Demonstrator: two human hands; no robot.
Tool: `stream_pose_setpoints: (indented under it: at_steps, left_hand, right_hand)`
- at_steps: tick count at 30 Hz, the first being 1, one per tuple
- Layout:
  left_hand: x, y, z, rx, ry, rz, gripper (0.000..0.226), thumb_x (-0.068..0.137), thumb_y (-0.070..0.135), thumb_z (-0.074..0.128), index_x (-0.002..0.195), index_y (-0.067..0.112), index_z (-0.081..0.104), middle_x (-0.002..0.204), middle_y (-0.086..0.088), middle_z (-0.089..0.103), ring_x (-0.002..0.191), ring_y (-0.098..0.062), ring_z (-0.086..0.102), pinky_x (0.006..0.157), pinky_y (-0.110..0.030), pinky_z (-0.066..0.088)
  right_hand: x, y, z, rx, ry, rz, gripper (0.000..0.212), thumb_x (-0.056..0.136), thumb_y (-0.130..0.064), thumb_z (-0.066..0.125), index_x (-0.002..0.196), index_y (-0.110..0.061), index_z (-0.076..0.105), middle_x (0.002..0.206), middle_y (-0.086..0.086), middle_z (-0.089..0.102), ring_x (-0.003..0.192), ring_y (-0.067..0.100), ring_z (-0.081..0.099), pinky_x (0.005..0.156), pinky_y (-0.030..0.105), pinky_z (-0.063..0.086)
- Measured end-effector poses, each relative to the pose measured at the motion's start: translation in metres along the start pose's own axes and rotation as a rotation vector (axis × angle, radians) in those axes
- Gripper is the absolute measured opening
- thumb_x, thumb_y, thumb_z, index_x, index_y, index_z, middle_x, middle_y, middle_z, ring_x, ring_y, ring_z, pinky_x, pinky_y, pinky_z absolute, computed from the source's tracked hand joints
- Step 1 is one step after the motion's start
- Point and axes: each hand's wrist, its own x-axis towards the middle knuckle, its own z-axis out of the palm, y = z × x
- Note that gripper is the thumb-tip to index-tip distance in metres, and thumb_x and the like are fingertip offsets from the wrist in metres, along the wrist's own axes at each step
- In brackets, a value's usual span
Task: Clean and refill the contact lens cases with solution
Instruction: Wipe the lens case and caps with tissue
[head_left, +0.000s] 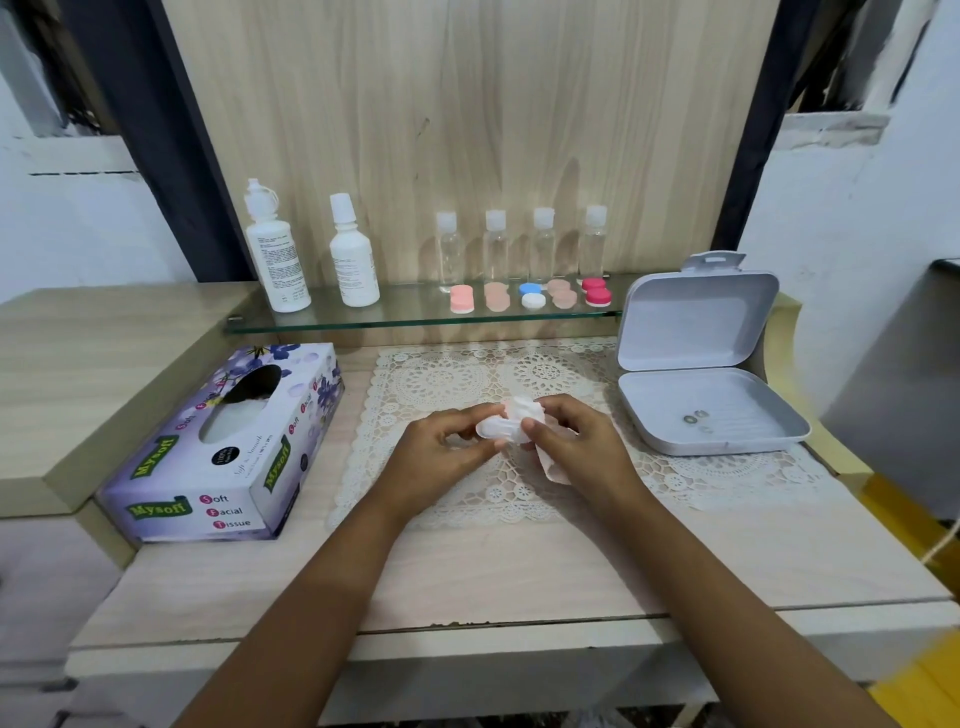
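Over the lace mat, my left hand grips a clear contact lens case by its left end. My right hand pinches a white tissue and presses it onto the case's right end; a strip of the tissue hangs below the palm. On the glass shelf lie several closed lens cases: pink, peach, blue and white, peach, red. Two white solution bottles stand at the shelf's left.
A purple tissue box sits left of the mat. An open grey plastic box at the right holds a few small lenses. Several small clear bottles line the shelf's back. The desk's front edge is close to me.
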Motion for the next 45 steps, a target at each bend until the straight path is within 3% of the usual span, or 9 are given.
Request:
stream_pose_setpoints:
  at_steps: [5,8,13,21,29,33,40,42,45]
  left_hand:
    - [0.002,-0.005,0.001,0.046,0.029,-0.042,0.017,0.089,0.025,0.061,0.103,0.033,0.065,0.091,0.012,0.067,0.083,0.001,0.06,0.074,-0.018,0.046]
    - [0.002,-0.005,0.001,0.169,0.031,-0.087,0.03,0.087,0.024,0.064,0.117,0.024,0.062,0.098,0.009,0.066,0.092,-0.003,0.06,0.083,-0.02,0.043]
    - [0.005,-0.008,0.003,0.435,-0.026,-0.06,0.033,0.091,0.03,0.058,0.123,0.022,0.061,0.116,0.002,0.064,0.112,-0.014,0.054,0.102,-0.038,0.037]
    - [0.009,-0.015,0.006,0.597,-0.067,-0.046,0.033,0.094,0.034,0.05,0.125,0.024,0.058,0.127,0.008,0.055,0.121,-0.013,0.041,0.097,-0.033,0.026]
    - [0.008,-0.019,0.005,0.56,-0.056,-0.035,0.037,0.093,0.038,0.05,0.128,0.025,0.055,0.122,0.006,0.059,0.117,-0.015,0.046,0.103,-0.042,0.032]
    - [0.008,-0.02,0.005,0.565,-0.06,-0.033,0.038,0.093,0.041,0.048,0.128,0.025,0.055,0.124,0.007,0.058,0.118,-0.015,0.046,0.103,-0.043,0.032]
    - [0.007,-0.018,0.005,0.555,-0.063,-0.034,0.038,0.094,0.042,0.046,0.126,0.025,0.057,0.123,0.007,0.059,0.118,-0.015,0.046,0.103,-0.043,0.032]
    - [0.007,-0.018,0.005,0.543,-0.061,-0.041,0.038,0.094,0.042,0.046,0.125,0.024,0.057,0.122,0.006,0.059,0.118,-0.015,0.046,0.103,-0.044,0.032]
    - [0.008,-0.018,0.004,0.53,-0.064,-0.054,0.038,0.095,0.042,0.044,0.125,0.024,0.058,0.122,0.006,0.06,0.117,-0.015,0.047,0.103,-0.044,0.033]
  right_hand:
    - [0.001,0.003,0.002,-0.145,0.012,-0.092,0.021,0.081,-0.007,0.067,0.088,-0.026,0.061,0.098,0.0,0.062,0.091,0.01,0.055,0.076,0.012,0.039]
    - [0.001,0.006,0.005,-0.343,0.035,-0.193,0.021,0.077,-0.001,0.066,0.094,-0.013,0.067,0.098,0.003,0.057,0.089,0.011,0.05,0.072,-0.002,0.03]
    - [-0.001,0.01,0.006,-0.429,0.031,-0.292,0.021,0.077,0.003,0.063,0.096,-0.002,0.068,0.099,0.013,0.06,0.083,0.014,0.051,0.071,-0.002,0.032]
    - [0.0,0.02,0.009,-0.557,0.07,-0.336,0.022,0.076,-0.004,0.066,0.096,-0.012,0.069,0.087,0.009,0.065,0.084,0.028,0.059,0.071,0.032,0.046]
    - [-0.005,0.01,0.006,-0.584,0.289,-0.357,0.019,0.089,-0.014,0.059,0.106,-0.016,0.065,0.094,0.008,0.065,0.08,0.028,0.06,0.063,0.032,0.045]
    - [-0.003,0.014,0.007,-0.539,0.26,-0.334,0.024,0.085,0.0,0.056,0.106,-0.007,0.067,0.09,0.017,0.057,0.075,0.033,0.059,0.066,0.026,0.041]
    - [-0.002,0.015,0.008,-0.531,0.142,-0.18,0.041,0.079,0.007,0.048,0.12,0.006,0.055,0.119,0.018,0.044,0.104,0.026,0.051,0.085,0.005,0.026]
    - [-0.003,0.018,0.008,-0.568,0.132,-0.21,0.044,0.076,0.006,0.054,0.121,0.007,0.053,0.12,0.019,0.043,0.102,0.029,0.054,0.087,0.009,0.03]
    - [-0.003,0.023,0.007,-0.653,0.091,-0.219,0.047,0.074,0.001,0.063,0.119,0.006,0.055,0.116,0.02,0.047,0.093,0.032,0.057,0.088,0.031,0.046]
